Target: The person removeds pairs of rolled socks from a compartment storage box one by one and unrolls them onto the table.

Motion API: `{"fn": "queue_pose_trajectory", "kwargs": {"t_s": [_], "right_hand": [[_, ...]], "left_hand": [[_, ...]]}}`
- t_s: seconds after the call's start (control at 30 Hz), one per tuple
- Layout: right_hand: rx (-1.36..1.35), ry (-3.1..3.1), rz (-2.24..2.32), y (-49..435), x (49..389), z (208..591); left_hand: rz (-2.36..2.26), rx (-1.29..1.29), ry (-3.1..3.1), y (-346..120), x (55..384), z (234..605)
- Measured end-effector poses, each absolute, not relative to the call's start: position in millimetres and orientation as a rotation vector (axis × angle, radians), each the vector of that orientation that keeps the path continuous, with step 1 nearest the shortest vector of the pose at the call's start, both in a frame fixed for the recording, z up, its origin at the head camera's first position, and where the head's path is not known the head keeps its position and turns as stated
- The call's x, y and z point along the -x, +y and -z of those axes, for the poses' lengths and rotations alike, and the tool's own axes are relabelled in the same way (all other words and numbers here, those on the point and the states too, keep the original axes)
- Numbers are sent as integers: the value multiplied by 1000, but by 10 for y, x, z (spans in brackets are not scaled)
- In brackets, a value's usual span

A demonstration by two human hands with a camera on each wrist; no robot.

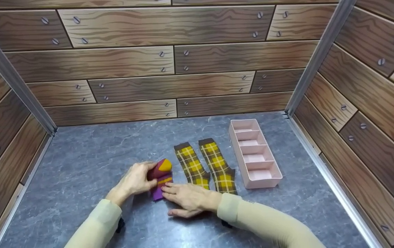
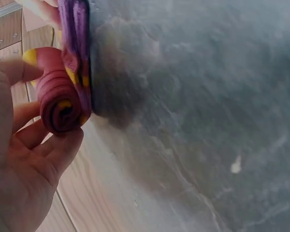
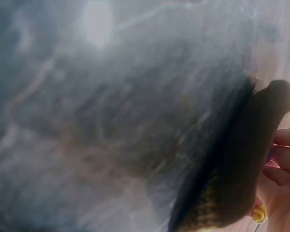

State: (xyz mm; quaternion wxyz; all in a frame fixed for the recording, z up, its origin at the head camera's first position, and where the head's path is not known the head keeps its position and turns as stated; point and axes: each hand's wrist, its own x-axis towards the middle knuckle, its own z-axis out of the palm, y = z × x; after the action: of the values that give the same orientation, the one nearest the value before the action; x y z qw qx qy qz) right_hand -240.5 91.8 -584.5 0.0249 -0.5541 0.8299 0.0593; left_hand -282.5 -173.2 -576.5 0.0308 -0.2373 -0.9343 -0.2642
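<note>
A maroon and purple sock bundle with yellow patches (image 1: 161, 169) lies on the tabletop, partly rolled up. In the left wrist view its maroon end forms a tight spiral (image 2: 58, 94), and the purple part lies flat in layers. My left hand (image 1: 135, 178) grips this roll, thumb on one side and fingers curled on the other. My right hand (image 1: 191, 199) rests its extended fingertips on the purple end. Two yellow and brown plaid socks, a left one (image 1: 192, 164) and a right one (image 1: 215, 162), lie side by side beyond the right hand, which partly hides them.
A pink tray (image 1: 253, 183) with several compartments stands to the right of the plaid socks. Wood-patterned walls (image 1: 131, 65) enclose the grey marbled tabletop (image 1: 90, 151) at the back and both sides.
</note>
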Motion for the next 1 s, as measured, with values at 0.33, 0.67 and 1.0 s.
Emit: {"fn": "queue_pose_trajectory", "kwargs": {"t_s": [0.33, 0.67, 1.0], "right_hand": [[1688, 2553, -181, 886, 2402, 5807], [1704, 2568, -184, 869, 2402, 5802], [1717, 2572, -174, 854, 2428, 5798]], "left_hand": [[958, 558, -2857, -1756, 2879, 5821], [1120, 367, -2897, -1788, 3030, 5786], [1053, 227, -2863, -1735, 3182, 5779]]}}
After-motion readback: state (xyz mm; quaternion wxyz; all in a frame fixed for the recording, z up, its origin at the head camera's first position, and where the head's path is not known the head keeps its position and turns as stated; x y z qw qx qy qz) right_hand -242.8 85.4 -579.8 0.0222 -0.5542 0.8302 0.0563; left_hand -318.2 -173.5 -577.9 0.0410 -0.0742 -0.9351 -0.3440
